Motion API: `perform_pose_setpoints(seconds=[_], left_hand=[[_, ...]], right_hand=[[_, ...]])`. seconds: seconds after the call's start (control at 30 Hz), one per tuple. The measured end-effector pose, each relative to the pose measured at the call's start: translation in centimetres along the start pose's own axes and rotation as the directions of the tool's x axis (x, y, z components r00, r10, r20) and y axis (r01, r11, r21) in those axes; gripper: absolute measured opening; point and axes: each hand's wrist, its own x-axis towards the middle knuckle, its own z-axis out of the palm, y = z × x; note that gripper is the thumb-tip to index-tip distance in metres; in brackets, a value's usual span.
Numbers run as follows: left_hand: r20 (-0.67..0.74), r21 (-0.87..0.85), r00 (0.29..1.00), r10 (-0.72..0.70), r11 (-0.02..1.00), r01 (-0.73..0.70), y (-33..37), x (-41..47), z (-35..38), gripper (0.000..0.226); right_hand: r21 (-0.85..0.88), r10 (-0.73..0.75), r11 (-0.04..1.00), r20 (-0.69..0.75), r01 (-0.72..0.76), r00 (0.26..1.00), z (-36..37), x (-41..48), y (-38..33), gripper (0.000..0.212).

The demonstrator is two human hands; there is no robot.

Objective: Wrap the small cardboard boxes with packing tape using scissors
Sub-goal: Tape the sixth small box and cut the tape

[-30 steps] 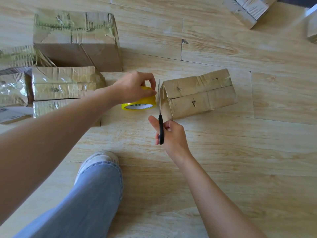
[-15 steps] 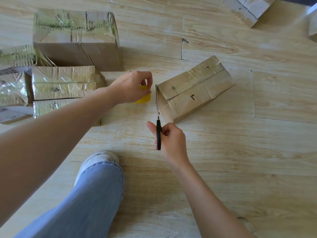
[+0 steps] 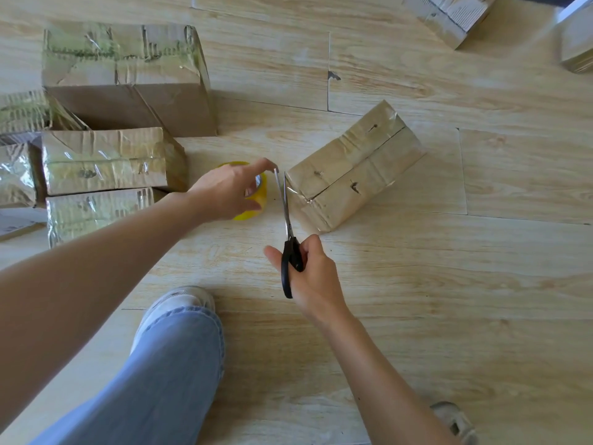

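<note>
- Head view: right hand [image 3: 316, 277] grips the black handles of the scissors [image 3: 289, 234], whose blades are slightly parted and point away, between roll and box.
- Left hand [image 3: 226, 191] curls over the yellow tape roll [image 3: 260, 203], holding it just beside the box [image 3: 353, 168].
- Box lies on the floor [image 3: 417, 284], its near end glossy with tape; wrapped boxes [image 3: 109, 162] sit left.
- Likely step: cutting the strip free. Next, the blades must close on the strand, which is too clear to see.

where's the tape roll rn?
Head view, left of centre: the yellow tape roll is held by the left hand, between the taped boxes and the scissors.
</note>
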Motion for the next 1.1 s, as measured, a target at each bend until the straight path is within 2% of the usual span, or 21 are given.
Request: perform_pose_setpoints(seconds=[0.1, 0.2, 0.27, 0.33, 0.4, 0.5, 0.57, 0.73, 0.83, 0.9, 0.97, 1.0, 1.1], left_hand=[[-0.016, 0.032, 1.0, -0.013, 0.999, 0.014, -0.1, -0.2, 0.5, 0.05], [0.052, -0.021, 0.996, -0.068, 0.997, 0.069, 0.0, -0.3, 0.8, 0.041], [0.0, -0.18, 0.99, -0.138, 0.974, 0.136, 0.1, -0.1, 0.2, 0.029], [-0.041, -0.46, 0.978, -0.204, 0.873, 0.162, 0.6, 0.4, -1.4, 0.027], [0.033, -0.602, 0.984, -0.175, 0.782, 0.16, 1.5, 1.1, -3.3, 0.03], [0.202, -0.535, 0.979, -0.037, 0.833, 0.142, 3.1, 2.2, -4.6, 0.041], [0.243, -0.475, 0.97, -0.003, 0.872, 0.121, 3.7, 3.0, -4.6, 0.048], [0.271, -0.433, 0.963, 0.001, 0.893, 0.121, 4.0, 3.7, -4.3, 0.051], [0.27, -0.456, 0.963, 0.016, 0.883, 0.113, 4.0, 3.8, -4.0, 0.048], [0.262, -0.467, 0.965, 0.014, 0.877, 0.114, 4.2, 3.8, -4.1, 0.046], [0.252, -0.444, 0.968, 0.013, 0.89, 0.103, 4.7, 4.0, -4.1, 0.046], [0.248, -0.43, 0.968, 0.019, 0.898, 0.093, 5.0, 4.2, -4.2, 0.045], [0.229, -0.415, 0.972, 0.046, 0.908, 0.054, 6.2, 4.6, -4.2, 0.042]], right_hand=[[-0.132, -0.034, 0.991, 0.022, 0.036, 0.999, -0.3, 0.1, 0.6, 0.061], [-0.172, -0.054, 0.983, 0.022, 0.057, 0.998, -0.5, 0.2, 0.8, 0.064], [-0.188, -0.069, 0.98, 0.025, 0.072, 0.997, -0.6, 0.2, 0.9, 0.065], [-0.195, -0.075, 0.978, 0.019, 0.077, 0.997, -0.7, 0.3, 1.0, 0.064], [-0.206, -0.082, 0.975, 0.005, 0.081, 0.997, -0.8, 0.3, 1.1, 0.061], [-0.233, -0.1, 0.968, -0.01, 0.095, 0.995, -0.8, 0.2, 1.2, 0.059], [-0.243, -0.122, 0.963, -0.021, 0.114, 0.992, -0.7, 0.1, 1.3, 0.058], [-0.308, -0.153, 0.942, -0.032, 0.135, 0.988, -1.1, 0.7, 1.2, 0.059], [-0.273, -0.079, 0.959, 0.001, 0.076, 0.997, -1.2, 1.3, 0.9, 0.061], [-0.269, -0.018, 0.962, 0.096, 0.043, 0.995, -1.3, 1.6, 0.7, 0.063], [-0.339, 0.035, 0.94, 0.214, 0.041, 0.976, -1.2, 1.5, 0.8, 0.064], [-0.341, 0.061, 0.94, 0.23, 0.021, 0.971, -1.0, 1.3, 1.1, 0.063], [-0.243, 0.103, 0.968, 0.139, -0.067, 0.985, -0.2, 0.9, 2.3, 0.059]])
